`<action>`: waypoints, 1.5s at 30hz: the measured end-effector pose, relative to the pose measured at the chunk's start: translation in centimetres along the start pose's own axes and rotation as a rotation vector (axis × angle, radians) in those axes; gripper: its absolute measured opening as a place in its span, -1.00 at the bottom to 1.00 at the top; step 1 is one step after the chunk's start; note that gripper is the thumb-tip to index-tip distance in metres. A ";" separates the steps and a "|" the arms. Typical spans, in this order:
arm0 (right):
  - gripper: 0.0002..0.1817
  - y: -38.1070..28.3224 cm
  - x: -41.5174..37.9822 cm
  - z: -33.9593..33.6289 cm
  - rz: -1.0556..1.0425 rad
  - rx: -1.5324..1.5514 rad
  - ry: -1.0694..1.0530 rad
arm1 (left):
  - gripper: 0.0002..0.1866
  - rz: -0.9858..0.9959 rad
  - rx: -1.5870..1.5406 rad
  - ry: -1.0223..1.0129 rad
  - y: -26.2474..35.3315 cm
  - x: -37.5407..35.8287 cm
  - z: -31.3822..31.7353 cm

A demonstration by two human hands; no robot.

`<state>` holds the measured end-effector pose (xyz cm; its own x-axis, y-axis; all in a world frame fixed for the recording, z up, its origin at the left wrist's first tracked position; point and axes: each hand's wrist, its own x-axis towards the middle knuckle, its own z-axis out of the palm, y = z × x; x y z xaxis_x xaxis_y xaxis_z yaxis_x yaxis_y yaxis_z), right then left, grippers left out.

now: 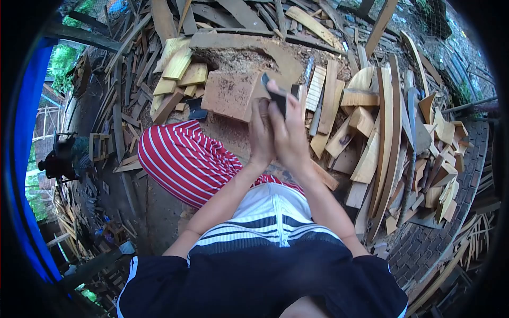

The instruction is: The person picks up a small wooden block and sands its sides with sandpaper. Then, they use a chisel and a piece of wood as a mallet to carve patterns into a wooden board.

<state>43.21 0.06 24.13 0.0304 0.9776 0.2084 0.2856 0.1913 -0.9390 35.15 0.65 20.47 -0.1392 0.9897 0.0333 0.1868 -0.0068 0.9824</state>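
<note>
My two hands meet in front of me, above the big wooden block (225, 95). My right hand (290, 127) has its fingers closed round a dark, flat piece (277, 96), whose kind I cannot make out. Against its inner side presses my left hand (260, 130), its fingers bent and close together. Whatever may lie between the palms is hidden. Behind the hands is a thick, rough slab (233, 45) with a hollowed, crumbly edge.
Yellowish wood offcuts (177, 66) are stacked left of the block. Many curved boards and cut pieces (366, 122) crowd the right side. A red-and-white striped cloth (185, 159) covers my legs. Scrap planks (228, 13) lie at the back.
</note>
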 end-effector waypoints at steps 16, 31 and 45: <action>-0.55 0.6 1.3 0.4 -0.014 -0.057 0.007 | -0.73 0.009 -0.013 -0.084 0.1 1.0 -0.7; -0.62 3.5 1.2 -3.7 0.574 0.574 0.151 | -0.67 -0.378 -0.850 -0.298 1.1 0.7 -2.7; -0.51 1.5 -1.7 -1.6 0.319 0.265 -0.066 | -0.48 -0.405 -0.746 -0.250 0.5 1.5 -3.6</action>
<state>45.15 -1.44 22.78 0.0134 0.9934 -0.1136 0.0153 -0.1138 -0.9934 31.57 1.63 21.68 0.1754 0.9382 -0.2984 -0.5260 0.3455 0.7771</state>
